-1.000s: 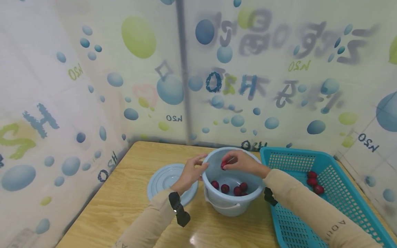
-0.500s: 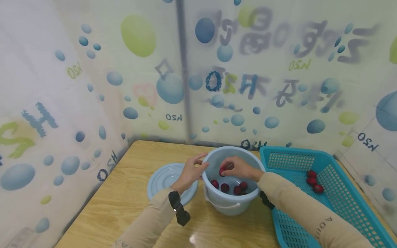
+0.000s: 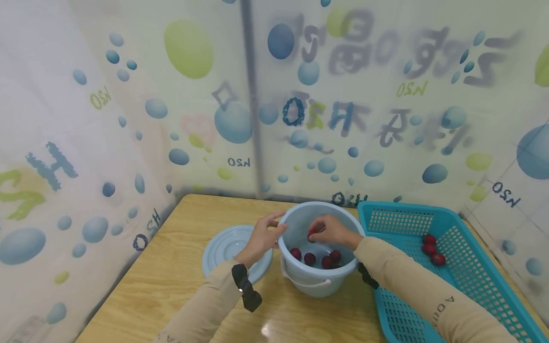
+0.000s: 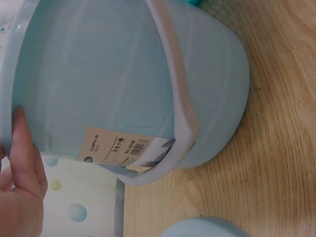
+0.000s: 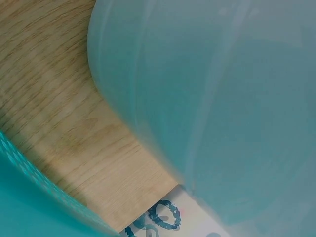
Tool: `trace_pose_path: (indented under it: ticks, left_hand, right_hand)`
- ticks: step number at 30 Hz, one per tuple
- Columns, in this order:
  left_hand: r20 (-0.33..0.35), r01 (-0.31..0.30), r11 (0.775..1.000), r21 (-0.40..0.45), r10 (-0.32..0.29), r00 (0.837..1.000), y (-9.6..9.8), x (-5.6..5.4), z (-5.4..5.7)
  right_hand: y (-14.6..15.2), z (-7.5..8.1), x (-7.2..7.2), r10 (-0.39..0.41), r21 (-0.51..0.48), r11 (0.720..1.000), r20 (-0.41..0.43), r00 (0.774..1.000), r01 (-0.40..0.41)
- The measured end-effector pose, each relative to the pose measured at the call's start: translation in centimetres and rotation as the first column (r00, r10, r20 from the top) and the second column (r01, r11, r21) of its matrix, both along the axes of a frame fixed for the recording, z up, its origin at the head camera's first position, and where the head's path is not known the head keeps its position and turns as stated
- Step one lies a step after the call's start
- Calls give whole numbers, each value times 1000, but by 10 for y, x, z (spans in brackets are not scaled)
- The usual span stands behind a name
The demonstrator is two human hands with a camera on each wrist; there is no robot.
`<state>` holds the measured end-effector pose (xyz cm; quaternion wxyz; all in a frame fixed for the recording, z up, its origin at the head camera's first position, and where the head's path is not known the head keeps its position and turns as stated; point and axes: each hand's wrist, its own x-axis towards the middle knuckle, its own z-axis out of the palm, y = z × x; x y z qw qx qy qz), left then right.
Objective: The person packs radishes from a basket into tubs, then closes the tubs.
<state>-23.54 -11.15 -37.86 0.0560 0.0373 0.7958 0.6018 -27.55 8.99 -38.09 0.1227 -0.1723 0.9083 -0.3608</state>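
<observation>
A light blue bucket [image 3: 306,286] stands on the table, with several small dark red round fruits [image 3: 310,259] at its bottom. At the bucket's left rim, my left hand [image 3: 262,238] grips the edge; the left wrist view shows its fingers [image 4: 22,153] against the outer wall just under the rim. My right hand [image 3: 332,231] reaches down inside the bucket and pinches another small red fruit [image 3: 311,235] between thumb and fingertips, above those at the bottom. The right wrist view shows only the bucket's outer wall [image 5: 222,108], not the hand.
The round blue lid [image 3: 225,250] lies on the wooden table [image 3: 171,267] left of the bucket. To the right, a teal perforated basket [image 3: 407,206] holds several red fruits [image 3: 429,249] near its far right side. A patterned curtain [image 3: 206,119] closes off the back and sides.
My right hand has moved lower into the bucket, carrying the pinched red fruit toward the ones at the bottom. My left hand keeps its place on the rim.
</observation>
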Motion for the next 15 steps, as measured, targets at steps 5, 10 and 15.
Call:
trace_pose_path:
  ticks: [5, 10, 15]
  left_hand:
    - [3, -5, 1000, 0, 5, 1000, -1, -1, 1]
    - [-5, -2, 1000, 0, 2, 1000, -1, -1, 0]
    - [-6, 3, 1000, 7, -3, 1000, 0, 0, -1]
  right_hand:
    - [-1, 2, -1, -52, 46, 998, -1, 999, 52]
    - [-1, 3, -1, -74, 36, 997, 18, 997, 73]
    - [4, 9, -1, -44, 4, 999, -6, 999, 44]
